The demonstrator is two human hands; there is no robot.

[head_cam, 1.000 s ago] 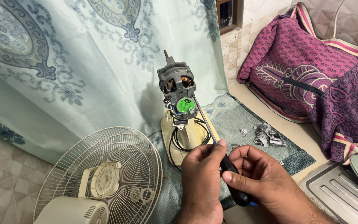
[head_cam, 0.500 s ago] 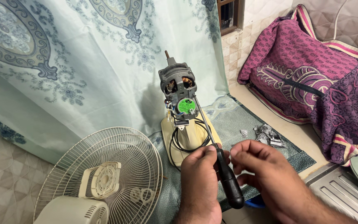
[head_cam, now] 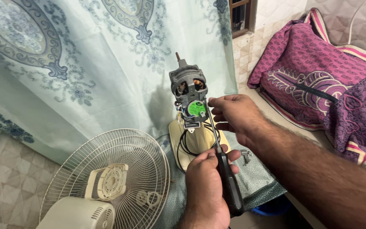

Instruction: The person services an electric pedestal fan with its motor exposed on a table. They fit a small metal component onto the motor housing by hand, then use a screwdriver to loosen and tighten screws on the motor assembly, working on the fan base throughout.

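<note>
Working a screwdriver into a stripped fan motor

Gripping the black handle of a screwdriver (head_cam: 223,169), the left hand (head_cam: 206,191) has its fingers wrapped tight around it; the thin shaft slants up to the side of the bare fan motor (head_cam: 188,91), just beside a round green part, though the tip's seat is too small to make out; the right hand (head_cam: 234,114) sits against the upper shaft, its fingers curled loosely together near the motor, and I cannot tell whether they pinch anything. The motor stands upright on its cream base (head_cam: 195,142), black wires looped below it, in front of a patterned curtain (head_cam: 85,63); its covers are already off, and the wire grille (head_cam: 106,178) lies on the floor at lower left, so stripping looks well advanced; the motor itself remains mounted on its stand; a purple bag (head_cam: 318,80) rests at right.
</note>
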